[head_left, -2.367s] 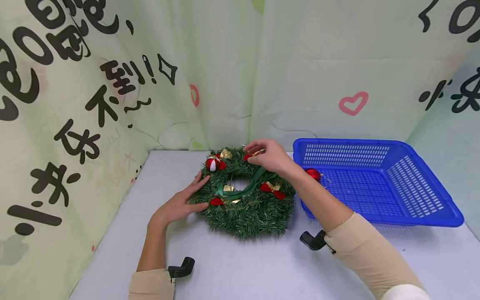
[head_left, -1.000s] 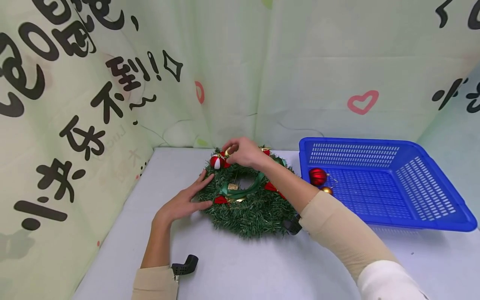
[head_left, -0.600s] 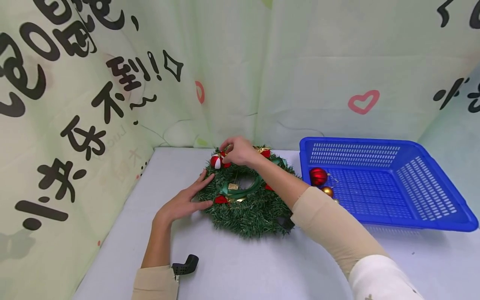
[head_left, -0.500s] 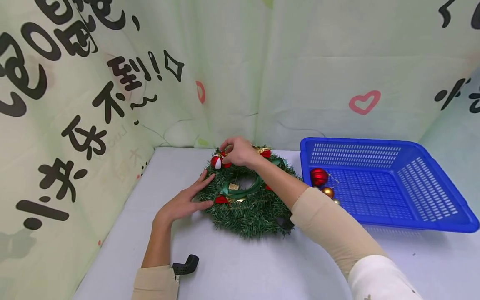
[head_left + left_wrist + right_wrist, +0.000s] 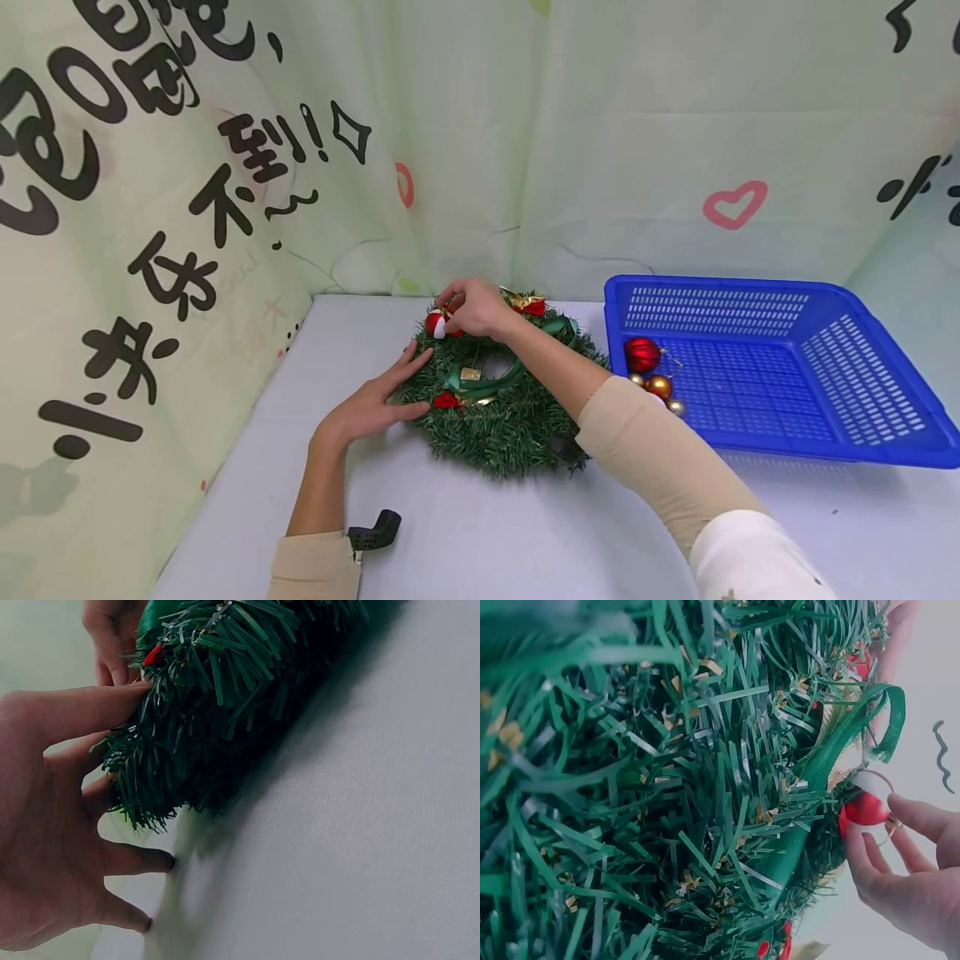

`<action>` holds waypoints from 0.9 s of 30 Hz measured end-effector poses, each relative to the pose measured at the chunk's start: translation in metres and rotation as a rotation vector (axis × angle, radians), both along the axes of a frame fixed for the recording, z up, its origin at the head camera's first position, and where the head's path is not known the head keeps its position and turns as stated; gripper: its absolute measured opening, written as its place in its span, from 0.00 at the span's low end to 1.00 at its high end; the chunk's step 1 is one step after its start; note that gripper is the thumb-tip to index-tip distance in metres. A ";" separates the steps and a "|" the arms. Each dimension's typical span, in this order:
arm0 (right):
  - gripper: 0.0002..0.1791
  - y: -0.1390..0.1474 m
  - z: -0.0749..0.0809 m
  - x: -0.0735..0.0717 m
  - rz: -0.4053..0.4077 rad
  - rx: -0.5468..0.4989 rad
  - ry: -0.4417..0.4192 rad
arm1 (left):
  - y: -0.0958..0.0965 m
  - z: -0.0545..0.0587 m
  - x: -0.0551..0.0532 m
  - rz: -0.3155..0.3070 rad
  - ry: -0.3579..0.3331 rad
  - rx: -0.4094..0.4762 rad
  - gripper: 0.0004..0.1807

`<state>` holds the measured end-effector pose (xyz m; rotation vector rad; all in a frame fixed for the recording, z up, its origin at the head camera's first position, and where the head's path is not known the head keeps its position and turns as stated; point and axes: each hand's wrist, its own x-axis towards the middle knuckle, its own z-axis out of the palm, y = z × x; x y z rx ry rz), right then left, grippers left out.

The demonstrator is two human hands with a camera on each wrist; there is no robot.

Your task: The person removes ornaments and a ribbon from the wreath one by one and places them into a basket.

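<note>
A green tinsel wreath (image 5: 495, 433) lies on the white table, with a green ribbon (image 5: 487, 387) looped across its centre. My left hand (image 5: 375, 404) steadies its left side, fingers spread; in the left wrist view the thumb touches the greenery and two fingertips rest on the tabletop. At the wreath's back left, my right hand (image 5: 480, 310) pinches a red-and-white bauble (image 5: 868, 804) between thumb and fingers, its thin gold hanging loop showing. A red-and-gold bow (image 5: 531, 306) sits just right of that hand, and a red bow (image 5: 446, 401) is near the left thumb.
A blue plastic basket (image 5: 720, 287) stands right of the wreath. Inside, at its left end, are a red bauble (image 5: 642, 355), a gold bauble (image 5: 659, 386) and smaller pale gold ones. A printed curtain (image 5: 600, 167) hangs behind the table.
My right hand has left the red-and-gold bow at the wreath's back and moved left to the red-and-white bauble, which it now pinches. The left hand stays against the wreath.
</note>
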<state>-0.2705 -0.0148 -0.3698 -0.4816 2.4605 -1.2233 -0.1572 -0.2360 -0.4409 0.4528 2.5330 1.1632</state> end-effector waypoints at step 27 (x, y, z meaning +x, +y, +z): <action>0.22 -0.010 -0.004 -0.003 0.027 0.116 0.083 | 0.000 0.000 0.000 -0.001 0.002 -0.002 0.45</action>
